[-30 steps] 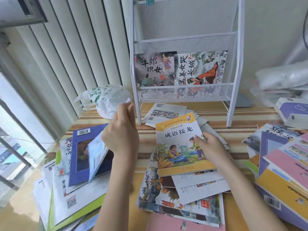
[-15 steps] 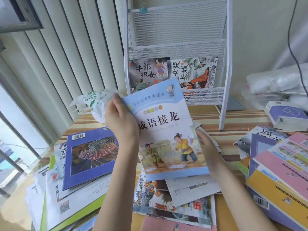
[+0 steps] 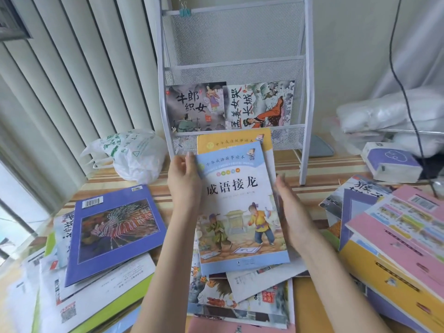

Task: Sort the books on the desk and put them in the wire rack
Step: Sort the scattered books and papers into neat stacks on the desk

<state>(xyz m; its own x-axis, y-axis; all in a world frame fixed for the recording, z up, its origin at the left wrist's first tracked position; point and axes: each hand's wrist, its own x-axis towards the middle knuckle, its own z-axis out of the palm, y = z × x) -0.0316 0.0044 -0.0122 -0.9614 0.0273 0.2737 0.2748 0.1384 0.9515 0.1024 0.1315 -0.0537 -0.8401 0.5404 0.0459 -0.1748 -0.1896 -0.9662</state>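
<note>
I hold a light-blue picture book (image 3: 240, 207) stacked on a yellow book (image 3: 230, 139) above the middle pile. My left hand (image 3: 183, 186) grips their left edge near the top. My right hand (image 3: 288, 207) holds the right edge, its fingers behind the covers. The white wire rack (image 3: 234, 68) stands at the back of the desk. Its lowest tier holds two grey illustrated books (image 3: 195, 106) (image 3: 259, 104) side by side; the upper tiers show no books.
A purple book with a lionfish picture (image 3: 115, 227) tops the left pile. A pink and yellow stack (image 3: 396, 236) lies at the right. More loose books (image 3: 242, 296) lie under my arms. A white plastic bag (image 3: 129, 155) and a tissue pack (image 3: 391, 162) sit behind.
My left hand dropped the small book, then took up the blue book. The yellow book that lay on the pile now sits behind the blue one, both lifted toward the rack.
</note>
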